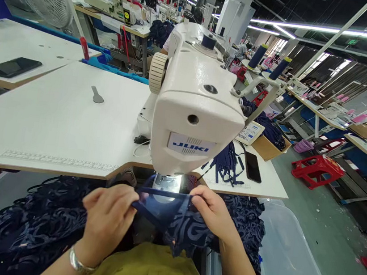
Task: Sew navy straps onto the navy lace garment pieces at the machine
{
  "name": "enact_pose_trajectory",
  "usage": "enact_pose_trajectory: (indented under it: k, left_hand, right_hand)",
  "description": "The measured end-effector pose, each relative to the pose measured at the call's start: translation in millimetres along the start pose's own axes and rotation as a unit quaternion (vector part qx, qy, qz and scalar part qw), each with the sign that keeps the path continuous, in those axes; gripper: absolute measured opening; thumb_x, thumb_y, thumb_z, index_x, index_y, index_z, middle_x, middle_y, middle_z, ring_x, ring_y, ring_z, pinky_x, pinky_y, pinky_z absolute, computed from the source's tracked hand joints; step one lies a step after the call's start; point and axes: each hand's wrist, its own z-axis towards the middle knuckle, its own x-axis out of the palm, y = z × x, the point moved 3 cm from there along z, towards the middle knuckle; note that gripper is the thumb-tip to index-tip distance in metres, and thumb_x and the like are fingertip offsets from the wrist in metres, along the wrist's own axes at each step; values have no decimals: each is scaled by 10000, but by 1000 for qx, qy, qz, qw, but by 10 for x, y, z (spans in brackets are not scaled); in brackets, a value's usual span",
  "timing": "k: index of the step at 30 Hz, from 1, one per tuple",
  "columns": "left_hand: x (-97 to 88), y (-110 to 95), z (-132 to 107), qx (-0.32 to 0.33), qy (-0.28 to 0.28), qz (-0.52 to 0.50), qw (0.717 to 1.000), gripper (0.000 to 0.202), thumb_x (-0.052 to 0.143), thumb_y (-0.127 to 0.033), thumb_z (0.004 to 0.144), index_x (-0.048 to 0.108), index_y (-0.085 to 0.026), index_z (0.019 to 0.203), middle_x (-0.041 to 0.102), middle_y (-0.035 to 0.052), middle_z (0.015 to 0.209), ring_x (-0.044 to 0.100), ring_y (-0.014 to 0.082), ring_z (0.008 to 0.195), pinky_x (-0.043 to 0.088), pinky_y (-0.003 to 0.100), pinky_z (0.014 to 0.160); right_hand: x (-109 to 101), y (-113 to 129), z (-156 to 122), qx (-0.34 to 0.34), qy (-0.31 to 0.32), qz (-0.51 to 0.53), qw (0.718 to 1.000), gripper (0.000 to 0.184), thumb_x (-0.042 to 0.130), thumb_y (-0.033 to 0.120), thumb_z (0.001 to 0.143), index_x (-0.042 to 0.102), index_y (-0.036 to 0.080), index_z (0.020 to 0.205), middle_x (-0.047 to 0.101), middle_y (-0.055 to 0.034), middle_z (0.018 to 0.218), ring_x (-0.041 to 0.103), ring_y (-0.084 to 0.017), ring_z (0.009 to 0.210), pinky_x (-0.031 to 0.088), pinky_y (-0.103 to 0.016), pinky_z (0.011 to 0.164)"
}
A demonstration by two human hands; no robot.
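My left hand (108, 218) and my right hand (210, 211) both pinch a dark navy lace garment piece (175, 224) with a thin navy strap stretched between them. The piece hangs just in front of the needle area (166, 184) of a white JUKI sewing machine (194, 107). A silver bracelet sits on my left wrist. A heap of the same navy lace (30, 225) lies on my lap to the left, and more of it sits behind my right hand.
A white sewing table (54, 116) spreads to the left. Navy straps (227, 163) and a black phone (253, 167) lie right of the machine. A clear plastic bin (288, 268) stands at lower right, a red stool (316, 168) on the floor beyond.
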Motion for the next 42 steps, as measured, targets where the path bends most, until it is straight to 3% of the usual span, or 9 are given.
enact_pose_trajectory:
  k: [3,6,8,10,12,15,22,36,42]
  left_hand:
    - [-48,111,23,-27,-34,82,996,190,584,-70,807,609,-169,967,666,102,962,614,232,945,382,406,904]
    - [45,-32,66,96,79,36,992,397,451,-92,891,530,-199,1264,622,94,1220,527,217,1188,331,381,1020]
    - [125,-178,62,175,159,-5,972,445,358,-113,938,457,-230,1356,569,49,1329,473,176,1264,278,346,1074]
    - [180,-270,54,181,183,-21,966,442,323,-127,956,447,-221,1370,547,36,1362,456,165,1286,245,340,1089]
    - [212,-306,46,153,175,-25,972,433,320,-128,960,463,-214,1360,561,45,1347,459,175,1287,244,357,1071]
    - [227,-322,33,136,153,-22,978,418,313,-136,969,488,-213,1341,604,55,1295,497,185,1253,287,360,1001]
    - [236,-287,51,88,146,9,985,402,279,-143,989,507,-190,1317,578,27,1328,520,196,1225,328,374,896]
    - [233,-301,64,85,143,32,985,416,330,-101,960,472,-182,1342,576,16,1331,529,198,1216,346,359,873]
    - [236,-254,38,94,160,26,982,569,340,-56,896,303,-172,1452,541,58,1366,498,230,1248,356,374,939]
  right_hand:
    - [189,188,190,-57,-32,-132,989,215,451,321,966,588,199,854,603,-30,817,556,-169,780,410,-269,706]
    - [376,221,297,-79,-60,-229,968,228,447,307,959,563,191,800,593,-51,787,546,-200,764,385,-307,695]
    - [425,166,305,-36,-79,-187,978,135,482,286,932,538,196,849,592,-38,791,553,-197,751,388,-303,685]
    - [426,69,288,33,-91,-83,992,80,504,287,911,496,207,904,570,-2,759,551,-174,706,398,-283,661]
    - [409,-29,279,80,-92,19,992,92,477,308,917,461,217,917,513,40,690,516,-147,631,398,-263,630]
    - [367,-109,312,77,-95,80,989,83,415,292,930,446,219,908,448,63,646,473,-135,600,395,-261,642]
    - [340,-85,444,46,-128,11,991,46,443,261,904,430,225,880,514,40,723,535,-162,716,373,-281,689]
    - [350,-112,472,44,-129,-30,990,34,447,249,900,464,222,887,597,13,771,588,-178,769,399,-276,693]
    - [304,-303,488,18,-140,1,990,144,441,308,924,522,213,853,584,14,806,568,-141,757,419,-242,698]
